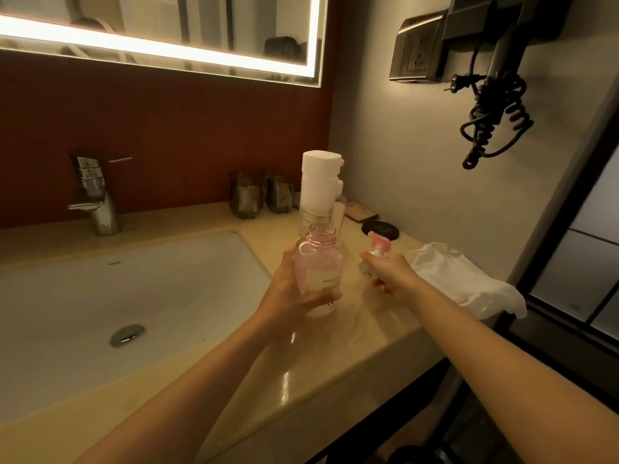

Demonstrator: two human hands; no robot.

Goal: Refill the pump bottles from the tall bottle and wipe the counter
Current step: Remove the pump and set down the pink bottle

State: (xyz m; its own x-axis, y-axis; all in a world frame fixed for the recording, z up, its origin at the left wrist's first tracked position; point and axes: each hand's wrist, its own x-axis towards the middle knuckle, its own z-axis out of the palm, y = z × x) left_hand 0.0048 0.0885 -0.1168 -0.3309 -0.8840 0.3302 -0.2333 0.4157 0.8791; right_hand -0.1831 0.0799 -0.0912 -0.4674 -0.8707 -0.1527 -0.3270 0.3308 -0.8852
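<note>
— Beige counter (335,363) by the sink (83,296): what's happening there?
— Left hand (291,289) wraps round the pink pump bottle (316,262), upright, neck open. Right hand (392,276) has its fingers closed on the pump head (378,244), just beside it.
— And the tall bottle (320,182)?
— Standing right behind, white cap on. A crumpled white cloth (462,279) lies on the counter, further right.
</note>
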